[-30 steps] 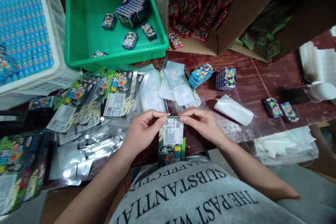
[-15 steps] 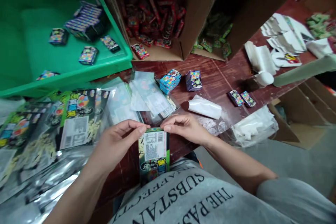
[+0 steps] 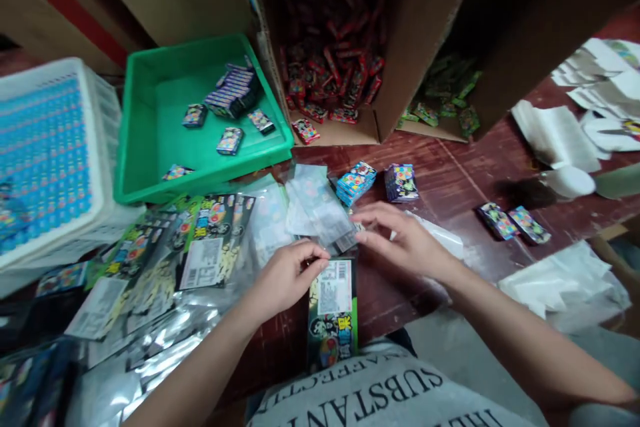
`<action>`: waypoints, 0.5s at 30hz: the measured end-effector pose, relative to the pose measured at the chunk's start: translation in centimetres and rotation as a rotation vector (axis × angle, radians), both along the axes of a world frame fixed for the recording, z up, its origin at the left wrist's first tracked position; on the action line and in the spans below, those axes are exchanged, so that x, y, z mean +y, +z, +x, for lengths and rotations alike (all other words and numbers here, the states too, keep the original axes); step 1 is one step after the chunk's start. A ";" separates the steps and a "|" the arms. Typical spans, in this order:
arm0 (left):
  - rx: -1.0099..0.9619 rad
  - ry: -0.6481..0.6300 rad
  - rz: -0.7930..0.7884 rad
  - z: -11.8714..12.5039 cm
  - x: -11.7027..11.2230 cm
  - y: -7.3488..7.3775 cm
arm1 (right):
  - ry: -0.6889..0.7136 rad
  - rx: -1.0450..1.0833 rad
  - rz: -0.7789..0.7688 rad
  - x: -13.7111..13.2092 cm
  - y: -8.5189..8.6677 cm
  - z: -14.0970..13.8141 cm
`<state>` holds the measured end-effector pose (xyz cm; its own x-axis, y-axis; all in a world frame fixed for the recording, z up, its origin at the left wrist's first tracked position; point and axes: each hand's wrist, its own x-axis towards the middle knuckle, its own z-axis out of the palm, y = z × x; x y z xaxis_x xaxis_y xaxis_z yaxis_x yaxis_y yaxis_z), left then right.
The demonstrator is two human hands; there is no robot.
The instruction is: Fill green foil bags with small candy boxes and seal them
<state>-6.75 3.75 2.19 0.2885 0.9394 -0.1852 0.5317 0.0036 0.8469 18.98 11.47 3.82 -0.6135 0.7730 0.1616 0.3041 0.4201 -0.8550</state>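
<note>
A black and green printed pouch [image 3: 331, 320] with a white label hangs at the table edge against my shirt, its print upside down. My left hand [image 3: 287, 277] pinches its top left corner between thumb and fingers. To the right of its top edge, my right hand [image 3: 405, 240] is off the pouch, thumb and fingers apart, with nothing visible in it. Its fingertips are close to a pile of clear plastic bags [image 3: 315, 203]; whether they touch it I cannot tell. Beyond stand a stack of small blue boxes [image 3: 357, 182] and a stack of purple boxes [image 3: 401, 183].
At the left are a green tray [image 3: 173, 100] with small boxes, a white crate [image 3: 95, 107] of blue packs, and printed pouches [image 3: 205, 240]. Cardboard boxes [image 3: 425, 20] hold red and green packets. White papers [image 3: 560, 280] and two small boxes [image 3: 500, 221] lie right.
My right hand has let go of the pouch's top edge and moved up and right, its fingers opening. The left hand still pinches the pouch. The view has shifted left, showing the white crate.
</note>
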 end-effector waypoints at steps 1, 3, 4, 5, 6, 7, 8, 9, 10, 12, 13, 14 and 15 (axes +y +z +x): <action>0.028 -0.004 0.023 -0.4 0.0 -0.1 | -0.001 -0.026 0.062 1.5 0.4 -0.9; 0.066 0.014 0.046 -1.3 -0.5 -0.3 | 0.032 -0.092 0.179 4.4 1.1 -3.4; 0.089 0.034 0.065 -1.8 -0.8 -0.4 | 0.064 -0.128 0.233 5.7 1.3 -5.0; 0.125 0.060 0.098 -2.2 -1.2 -0.6 | 0.104 -0.159 0.278 6.7 1.3 -6.9; 0.176 0.092 0.140 -2.6 -1.6 -0.8 | 0.151 -0.179 0.311 7.5 1.3 -8.9; 0.235 0.127 0.183 -3.0 -2.1 -1.0 | 0.206 -0.192 0.330 8.0 1.1 -11.0; 0.293 0.161 0.221 -3.3 -2.5 -1.2 | 0.263 -0.203 0.339 8.2 0.7 -13.1; 0.340 0.188 0.251 -3.6 -2.8 -1.4 | 0.308 -0.216 0.337 8.3 0.3 -15.2; 0.369 0.205 0.269 -3.8 -3.1 -1.5 | 0.334 -0.232 0.330 8.3 -0.2 -17.1; 0.375 0.217 0.282 -4.2 -3.5 -1.6 | 0.338 -0.260 0.317 8.1 -1.3 -20.5; 0.370 0.219 0.280 -4.5 -3.5 -1.7 | 0.324 -0.266 0.318 8.0 -1.7 -21.9; 0.367 0.221 0.276 -4.8 -3.6 -1.7 | 0.305 -0.261 0.323 8.0 -1.9 -22.9; 0.366 0.225 0.271 -5.1 -3.6 -1.7 | 0.282 -0.246 0.331 8.1 -1.9 -23.6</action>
